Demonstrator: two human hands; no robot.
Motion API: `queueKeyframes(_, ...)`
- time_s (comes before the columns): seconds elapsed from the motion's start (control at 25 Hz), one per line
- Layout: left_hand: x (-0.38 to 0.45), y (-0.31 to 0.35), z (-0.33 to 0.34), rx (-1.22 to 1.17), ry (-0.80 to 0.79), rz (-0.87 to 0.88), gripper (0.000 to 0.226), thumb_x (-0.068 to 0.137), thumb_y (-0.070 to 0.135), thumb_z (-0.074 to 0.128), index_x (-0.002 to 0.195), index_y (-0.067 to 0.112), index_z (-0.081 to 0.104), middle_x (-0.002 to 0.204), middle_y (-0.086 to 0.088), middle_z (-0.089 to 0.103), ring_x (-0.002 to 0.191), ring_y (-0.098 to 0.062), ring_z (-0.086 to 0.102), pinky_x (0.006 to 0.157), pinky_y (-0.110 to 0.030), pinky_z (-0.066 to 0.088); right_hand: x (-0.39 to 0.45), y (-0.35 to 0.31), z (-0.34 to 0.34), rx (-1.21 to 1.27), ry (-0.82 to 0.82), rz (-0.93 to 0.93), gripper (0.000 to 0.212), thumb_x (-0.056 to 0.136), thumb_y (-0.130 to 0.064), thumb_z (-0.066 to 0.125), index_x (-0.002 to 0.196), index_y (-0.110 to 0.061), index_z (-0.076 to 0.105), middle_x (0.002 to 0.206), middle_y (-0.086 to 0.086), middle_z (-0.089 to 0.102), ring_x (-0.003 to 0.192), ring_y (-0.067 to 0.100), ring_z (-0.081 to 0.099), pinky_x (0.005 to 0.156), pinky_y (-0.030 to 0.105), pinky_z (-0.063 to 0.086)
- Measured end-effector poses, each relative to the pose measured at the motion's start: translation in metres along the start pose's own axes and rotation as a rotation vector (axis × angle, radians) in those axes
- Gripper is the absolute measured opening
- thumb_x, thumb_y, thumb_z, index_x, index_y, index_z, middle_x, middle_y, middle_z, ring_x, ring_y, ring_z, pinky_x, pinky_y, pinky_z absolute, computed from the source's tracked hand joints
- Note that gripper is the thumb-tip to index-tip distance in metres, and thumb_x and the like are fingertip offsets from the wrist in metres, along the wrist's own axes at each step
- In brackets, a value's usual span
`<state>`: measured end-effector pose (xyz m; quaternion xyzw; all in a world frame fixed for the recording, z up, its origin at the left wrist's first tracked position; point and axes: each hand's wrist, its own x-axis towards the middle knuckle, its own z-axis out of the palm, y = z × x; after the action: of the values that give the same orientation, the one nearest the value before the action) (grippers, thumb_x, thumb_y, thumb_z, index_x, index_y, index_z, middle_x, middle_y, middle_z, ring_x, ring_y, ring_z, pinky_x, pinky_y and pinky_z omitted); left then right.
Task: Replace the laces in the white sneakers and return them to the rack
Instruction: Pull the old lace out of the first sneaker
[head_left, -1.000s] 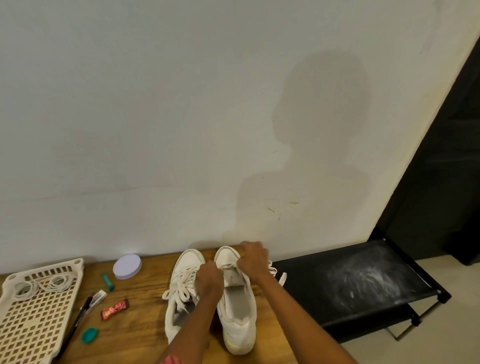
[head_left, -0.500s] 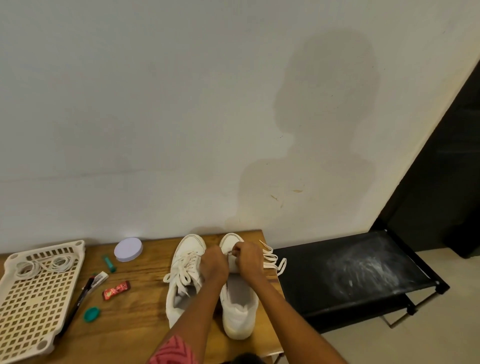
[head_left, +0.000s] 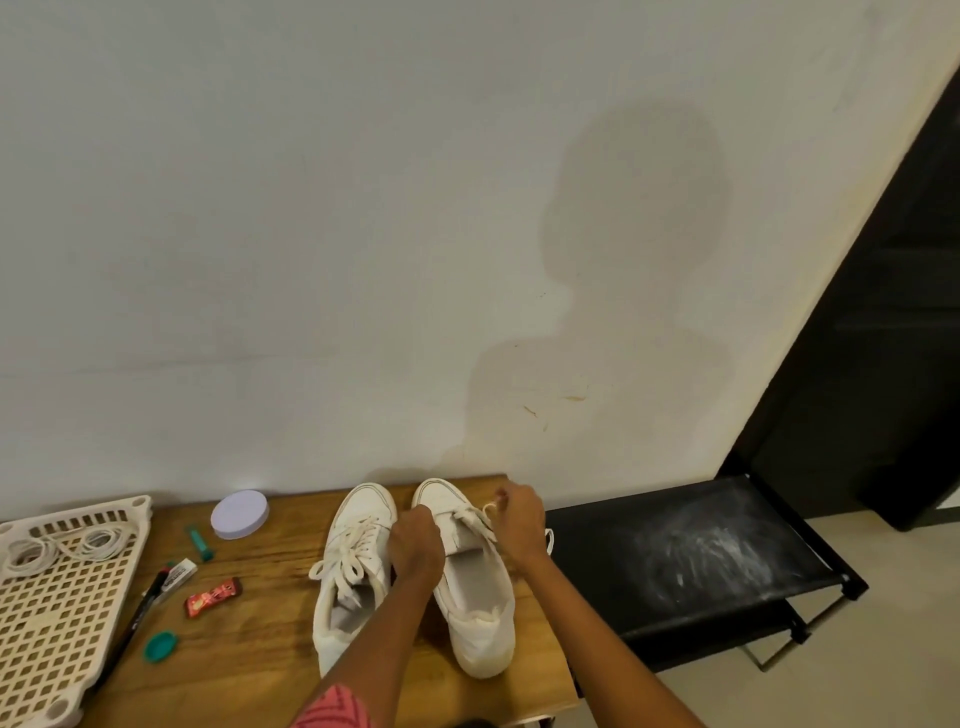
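White sneakers sit side by side on wooden table (head_left: 270, 618), toes to wall. Left sneaker (head_left: 353, 577): laced, bow tied. Right sneaker (head_left: 475, 587): lacing only at toe end, upper eyelets apparently open. Left hand (head_left: 415, 540) curled at its tongue; grip hidden, can't tell. Right hand (head_left: 519, 525) pinches lace (head_left: 485, 512). Remaining, by est.: finish lacing, tie, return pair to black rack (head_left: 691, 556) adjacent.

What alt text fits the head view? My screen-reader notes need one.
Two hands work a lace on the right white sneaker on a wooden table: the right hand pinches the lace, the left hand grips the shoe. A laced left sneaker sits beside it, a black rack to the right.
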<state>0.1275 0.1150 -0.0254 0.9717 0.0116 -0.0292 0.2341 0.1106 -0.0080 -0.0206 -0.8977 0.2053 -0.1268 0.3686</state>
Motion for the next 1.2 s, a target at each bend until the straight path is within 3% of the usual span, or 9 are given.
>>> queueKeyframes(0.08,-0.001,0.001,-0.003,0.011,-0.001,0.000,0.022,0.098,0.016,0.043,0.114,0.009,0.058,0.116,-0.007,0.062,0.105,-0.019,0.061,0.082,-0.025,0.049,-0.012,-0.004,0.015,-0.048,-0.127,-0.010,0.033,0.088,-0.041,0.059,0.099,-0.010,0.063,0.097,0.005,0.058,0.090,0.016,0.055,0.072,0.026,0.041)
queueKeyframes(0.16,-0.003,0.001,-0.002,0.026,-0.002,0.020,0.021,0.097,0.019,0.046,0.112,0.010,0.058,0.114,-0.006,0.063,0.103,-0.018,0.061,0.078,-0.024,0.048,-0.020,-0.001,0.024,-0.297,-0.195,-0.025,0.054,0.087,-0.054,0.054,0.123,-0.014,0.053,0.125,0.007,0.048,0.117,0.021,0.045,0.086,0.027,0.042)
queueKeyframes(0.28,-0.005,0.007,-0.003,0.103,0.028,0.094,0.020,0.098,0.016,0.044,0.114,0.013,0.055,0.114,-0.003,0.062,0.103,-0.015,0.060,0.074,-0.019,0.045,-0.018,0.008,0.019,-0.372,-0.135,-0.011,0.048,0.093,-0.047,0.049,0.128,-0.014,0.045,0.133,0.008,0.044,0.122,0.021,0.044,0.091,0.025,0.045)
queueKeyframes(0.44,0.003,0.030,0.005,0.182,-0.012,0.411,0.028,0.097,0.011,0.042,0.124,0.014,0.048,0.129,-0.005,0.054,0.120,-0.021,0.049,0.089,-0.028,0.044,-0.016,0.006,0.019,-0.445,-0.189,-0.061,0.025,0.099,-0.020,0.045,0.120,-0.010,0.051,0.121,0.009,0.059,0.107,0.020,0.059,0.090,0.028,0.048)
queueKeyframes(0.56,0.012,0.037,0.011,0.158,-0.041,0.377,0.024,0.098,0.013,0.038,0.113,0.014,0.057,0.117,-0.006,0.063,0.105,-0.019,0.059,0.082,-0.026,0.045,-0.017,0.006,0.021,-0.513,-0.230,-0.080,0.031,0.100,-0.016,0.043,0.130,-0.010,0.044,0.129,0.010,0.054,0.116,0.022,0.056,0.097,0.032,0.044)
queueKeyframes(0.64,0.012,0.037,0.017,0.132,-0.019,0.332,0.022,0.098,0.013,0.039,0.107,0.013,0.059,0.110,-0.006,0.065,0.098,-0.017,0.061,0.077,-0.024,0.045,-0.016,0.007,0.020,-0.535,-0.199,-0.084,0.031,0.100,-0.014,0.044,0.130,-0.010,0.043,0.128,0.009,0.055,0.113,0.021,0.058,0.093,0.029,0.047)
queueKeyframes(0.8,0.012,0.036,0.020,-0.154,0.085,0.218,0.020,0.090,0.005,0.043,0.077,0.012,0.056,0.088,-0.009,0.063,0.080,-0.018,0.054,0.062,-0.022,0.036,-0.016,0.008,0.022,-0.555,-0.174,-0.048,0.028,0.101,-0.013,0.038,0.128,-0.009,0.042,0.125,0.010,0.057,0.108,0.022,0.061,0.085,0.029,0.050)
queueKeyframes(1.0,0.024,0.012,0.008,-0.606,0.216,-0.039,0.023,0.080,-0.014,0.051,0.087,-0.003,0.070,0.094,-0.016,0.070,0.091,-0.029,0.064,0.076,-0.024,0.042,-0.019,0.003,0.024,-0.577,-0.144,-0.039,0.025,0.100,-0.011,0.038,0.125,-0.009,0.041,0.122,0.010,0.056,0.104,0.021,0.060,0.077,0.027,0.048)
queueKeyframes(1.2,0.023,0.015,-0.033,-0.936,0.383,-0.038,0.023,0.081,-0.015,0.058,0.092,0.002,0.069,0.091,-0.013,0.069,0.085,-0.024,0.067,0.072,-0.022,0.052,-0.021,0.002,0.025,-0.552,-0.126,-0.007,0.026,0.099,-0.012,0.041,0.125,-0.013,0.041,0.119,0.008,0.059,0.103,0.020,0.061,0.079,0.027,0.050)
